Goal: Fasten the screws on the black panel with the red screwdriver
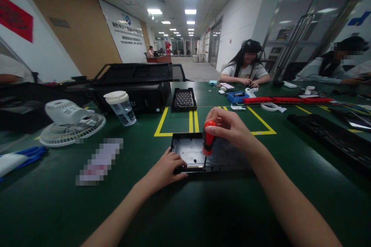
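Observation:
A flat black tray (185,147) lies on the green table in front of me. My right hand (232,127) is closed around the top of a red-and-black screwdriver (208,141), held upright with its tip down on the tray's near edge. My left hand (168,168) rests on the tray's near left corner with its fingers curled, pinching a small part at the edge next to the screwdriver tip. What the fingers pinch is too small to name.
A second black tray (184,99) with rows of small parts sits beyond yellow floor-tape lines (162,123). At left are a white fan (72,121), a clear lidded jar (121,107) and large black cases (136,85). Two people sit across the table, with red strips (286,100) and a blue box (238,96).

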Tool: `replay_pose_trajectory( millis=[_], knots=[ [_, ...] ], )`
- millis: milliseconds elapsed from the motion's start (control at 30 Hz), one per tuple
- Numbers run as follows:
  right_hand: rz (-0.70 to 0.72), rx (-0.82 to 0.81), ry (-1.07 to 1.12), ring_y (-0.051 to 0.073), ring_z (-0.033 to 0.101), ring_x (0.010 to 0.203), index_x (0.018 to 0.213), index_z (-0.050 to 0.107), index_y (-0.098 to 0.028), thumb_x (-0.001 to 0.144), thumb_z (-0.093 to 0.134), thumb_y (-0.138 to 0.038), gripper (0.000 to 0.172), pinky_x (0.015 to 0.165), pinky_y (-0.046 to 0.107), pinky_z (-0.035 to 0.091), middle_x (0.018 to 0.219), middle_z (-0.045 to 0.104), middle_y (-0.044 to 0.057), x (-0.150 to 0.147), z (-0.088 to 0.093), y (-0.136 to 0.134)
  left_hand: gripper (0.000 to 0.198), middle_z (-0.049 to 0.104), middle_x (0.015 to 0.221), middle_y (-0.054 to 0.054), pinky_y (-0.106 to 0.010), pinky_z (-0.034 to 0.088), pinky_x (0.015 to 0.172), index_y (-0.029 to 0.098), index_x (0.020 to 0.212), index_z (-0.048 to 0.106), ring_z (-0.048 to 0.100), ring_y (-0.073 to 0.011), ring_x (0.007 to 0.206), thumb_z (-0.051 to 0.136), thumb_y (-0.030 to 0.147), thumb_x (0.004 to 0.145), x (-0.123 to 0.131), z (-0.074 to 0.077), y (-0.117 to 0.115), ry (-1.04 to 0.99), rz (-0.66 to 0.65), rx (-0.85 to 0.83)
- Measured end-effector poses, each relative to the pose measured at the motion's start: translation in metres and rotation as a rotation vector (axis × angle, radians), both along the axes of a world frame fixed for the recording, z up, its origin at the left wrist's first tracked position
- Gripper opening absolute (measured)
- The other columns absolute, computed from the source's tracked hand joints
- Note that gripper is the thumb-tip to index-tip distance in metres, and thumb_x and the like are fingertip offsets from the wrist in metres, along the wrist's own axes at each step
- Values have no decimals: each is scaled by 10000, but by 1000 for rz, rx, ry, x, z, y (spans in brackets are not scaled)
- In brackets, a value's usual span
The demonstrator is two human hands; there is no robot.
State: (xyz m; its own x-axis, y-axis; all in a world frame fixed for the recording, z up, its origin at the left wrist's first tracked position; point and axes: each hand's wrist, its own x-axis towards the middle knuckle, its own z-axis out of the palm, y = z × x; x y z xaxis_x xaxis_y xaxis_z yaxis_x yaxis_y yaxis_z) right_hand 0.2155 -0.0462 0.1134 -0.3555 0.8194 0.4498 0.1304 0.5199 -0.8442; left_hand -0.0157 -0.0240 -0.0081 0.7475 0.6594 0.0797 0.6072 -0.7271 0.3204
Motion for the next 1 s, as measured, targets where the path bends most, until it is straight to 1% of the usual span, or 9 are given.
replay_pose_trajectory(
  millis=[300,567,833,1000],
  knots=[
    [-100,41,-8,90,467,622,669,438,-167,732,625,-292,233,583,228,380,692,486,-15,-5,-3,2,222,612,950,-23,-560,141,1045,250,944,628,542,-199,941,593,369,760,0,-3,1,-22,0,-1],
    [-312,171,-46,97,464,614,632,436,-169,750,595,-291,233,587,233,401,662,474,-17,-10,-7,3,223,612,934,-23,-551,157,1044,251,945,628,545,-200,941,579,379,769,0,-3,2,-14,-6,16],
    [-432,232,-85,97,443,589,625,407,-179,767,571,-290,244,577,237,398,631,438,-24,-12,-9,4,231,611,955,-19,-556,134,1052,257,949,628,544,-206,957,585,388,763,-2,-5,3,-16,-1,9],
    [-480,259,-111,104,442,597,629,406,-181,780,560,-293,242,580,244,391,630,423,-23,-12,-10,5,233,608,971,-21,-544,133,1057,252,948,629,538,-203,972,582,389,766,-1,-4,2,-27,0,9]
  ],
)
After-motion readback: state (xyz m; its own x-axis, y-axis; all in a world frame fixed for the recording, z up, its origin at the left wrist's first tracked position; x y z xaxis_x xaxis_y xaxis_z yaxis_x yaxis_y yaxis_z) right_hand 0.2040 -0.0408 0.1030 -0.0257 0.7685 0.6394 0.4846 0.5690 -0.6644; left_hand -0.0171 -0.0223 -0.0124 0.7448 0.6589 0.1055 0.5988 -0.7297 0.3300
